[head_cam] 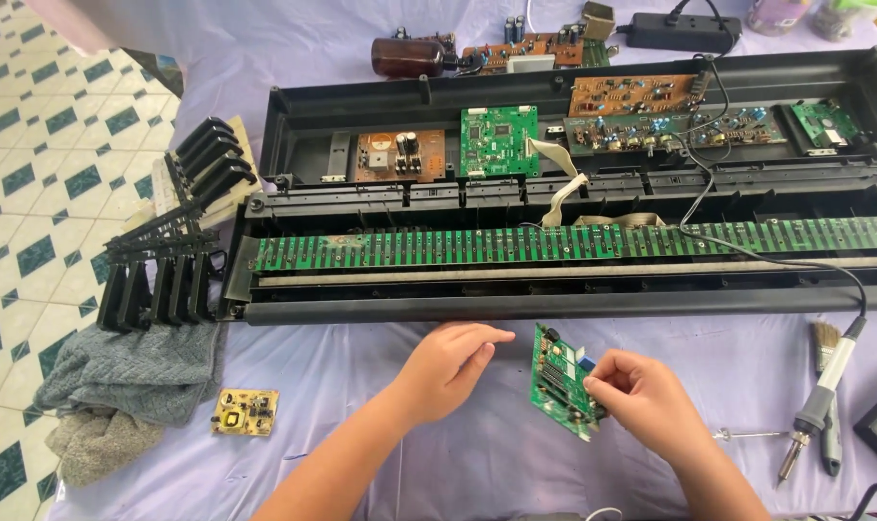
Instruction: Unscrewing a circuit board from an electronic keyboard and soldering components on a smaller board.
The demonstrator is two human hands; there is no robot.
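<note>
Head view, lower centre of the frame: the right hand (641,397) pinches a small green circuit board (562,383) tilted on edge above the lavender cloth (361,386), while the left hand (450,365), fingers loosely together, rests just left of it, below the opened keyboard chassis (554,307).

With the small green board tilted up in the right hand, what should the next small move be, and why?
Probably bring the left hand across to steady the green circuit board. Only the right hand pinches it, by one edge, tilted off the cloth, while the left hand hovers empty beside it.
</note>
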